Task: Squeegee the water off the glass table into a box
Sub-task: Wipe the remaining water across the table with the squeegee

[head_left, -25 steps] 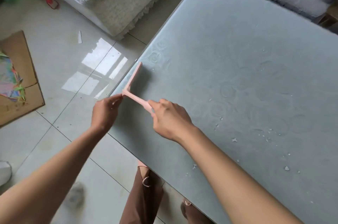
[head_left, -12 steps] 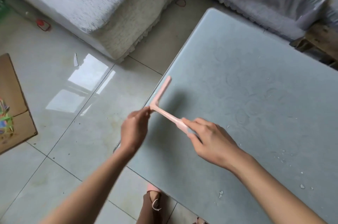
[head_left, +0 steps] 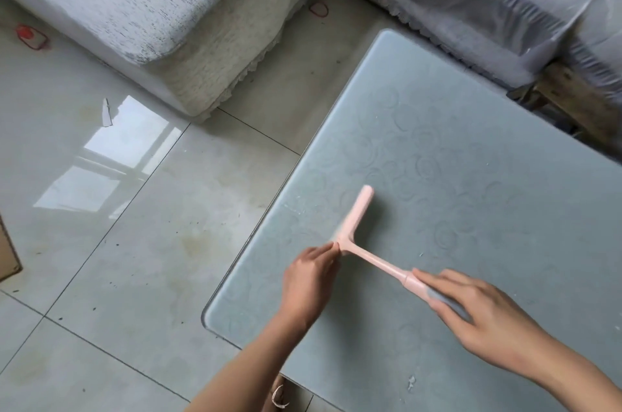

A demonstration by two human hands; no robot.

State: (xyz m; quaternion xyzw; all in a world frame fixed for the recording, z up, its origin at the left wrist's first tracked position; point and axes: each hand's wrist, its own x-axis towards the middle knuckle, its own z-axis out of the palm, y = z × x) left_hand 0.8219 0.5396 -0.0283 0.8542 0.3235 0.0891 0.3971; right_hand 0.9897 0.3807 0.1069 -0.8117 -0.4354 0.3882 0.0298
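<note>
Squeegee (head_left: pixel 356 226) pulled inboard from left edge of glass table (head_left: pixel 471 149), blade now over near-left glass. Gripped at handle by right hand (head_left: pixel 484 320), pinched at blade's near part by left hand (head_left: pixel 309 280). Droplets (head_left: pixel 411 382) left at near edge, so likely resetting for another stroke. No box visible.

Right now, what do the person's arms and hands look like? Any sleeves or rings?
Both arms are bare to the picture's edge, no sleeves. The left hand and right hand show no gloves, rings, watch or bracelet.
</note>
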